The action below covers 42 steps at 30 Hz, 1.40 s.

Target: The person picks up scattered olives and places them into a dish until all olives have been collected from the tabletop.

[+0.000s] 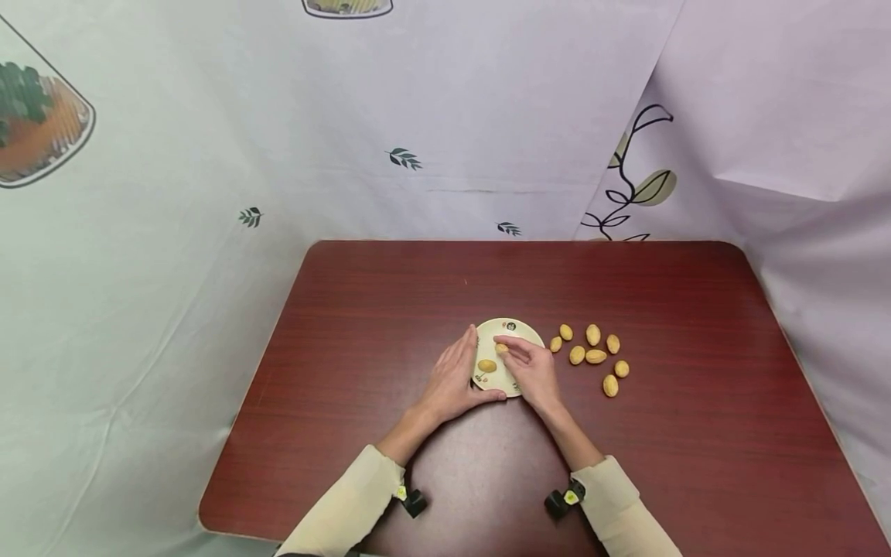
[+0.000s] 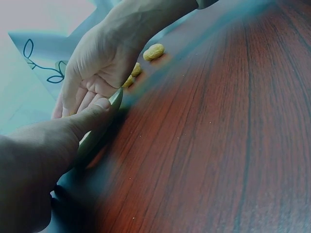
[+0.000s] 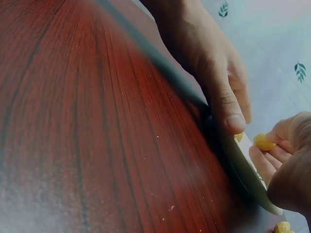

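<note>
A small cream plate with a printed rim [image 1: 498, 385] lies on the table, one yellow oval nut-like piece [image 1: 486, 366] resting on it. My left hand [image 1: 452, 381] lies against the plate's left side, fingers straight along it and thumb reaching across the near rim. Above the plate, my right hand [image 1: 534, 374] pinches another yellow nut-like piece [image 1: 502, 350] between thumb and fingertips. In the right wrist view that pinched piece [image 3: 264, 141] looks lumpy and sits just over the plate [image 3: 243, 170]. From the left wrist, the pinched piece is mostly hidden behind the hands.
Several similar yellow pieces [image 1: 595, 357] lie loose on the dark red wooden table [image 1: 362, 325], right of the plate. A printed cloth [image 1: 473, 116] hangs behind the table and along both sides. Small black wrist cameras [image 1: 415, 504] sit at both sleeves.
</note>
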{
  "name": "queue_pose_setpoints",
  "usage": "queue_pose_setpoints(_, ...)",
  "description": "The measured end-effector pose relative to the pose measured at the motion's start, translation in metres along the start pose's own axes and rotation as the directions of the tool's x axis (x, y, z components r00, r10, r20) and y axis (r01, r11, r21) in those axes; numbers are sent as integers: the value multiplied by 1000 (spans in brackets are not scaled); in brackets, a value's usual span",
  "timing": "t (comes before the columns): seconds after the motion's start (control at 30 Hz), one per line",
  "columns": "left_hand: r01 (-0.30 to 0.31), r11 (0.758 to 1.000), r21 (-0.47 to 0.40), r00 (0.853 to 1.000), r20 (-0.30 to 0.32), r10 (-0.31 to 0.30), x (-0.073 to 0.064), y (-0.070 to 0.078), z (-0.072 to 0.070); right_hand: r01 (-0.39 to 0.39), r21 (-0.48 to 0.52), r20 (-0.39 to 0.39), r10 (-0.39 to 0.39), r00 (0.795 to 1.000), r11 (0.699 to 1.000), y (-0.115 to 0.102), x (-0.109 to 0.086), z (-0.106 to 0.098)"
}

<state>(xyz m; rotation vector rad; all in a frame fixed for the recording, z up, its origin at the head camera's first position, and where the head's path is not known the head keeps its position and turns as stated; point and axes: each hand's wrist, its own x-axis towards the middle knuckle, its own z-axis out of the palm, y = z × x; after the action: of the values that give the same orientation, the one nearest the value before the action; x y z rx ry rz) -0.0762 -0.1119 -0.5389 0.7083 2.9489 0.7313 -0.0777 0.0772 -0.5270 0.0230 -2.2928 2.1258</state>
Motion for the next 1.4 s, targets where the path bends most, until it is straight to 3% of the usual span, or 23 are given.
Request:
queue_pose_setpoints(0.5,9,1000,-4,1000,7,-9,0,1,0,34,-76,85,-27,996,997,2,3,3)
queue_pose_setpoints(0.83,5,1000,-14,1000,2,-5,-1,1,-1,35,-137,62,-26,998,990,6,4,6)
queue_pose_setpoints(1.4,0,1000,-8,1000,-4,0,0,1,-1,55,-140,8,-55,998,989,4,3,11)
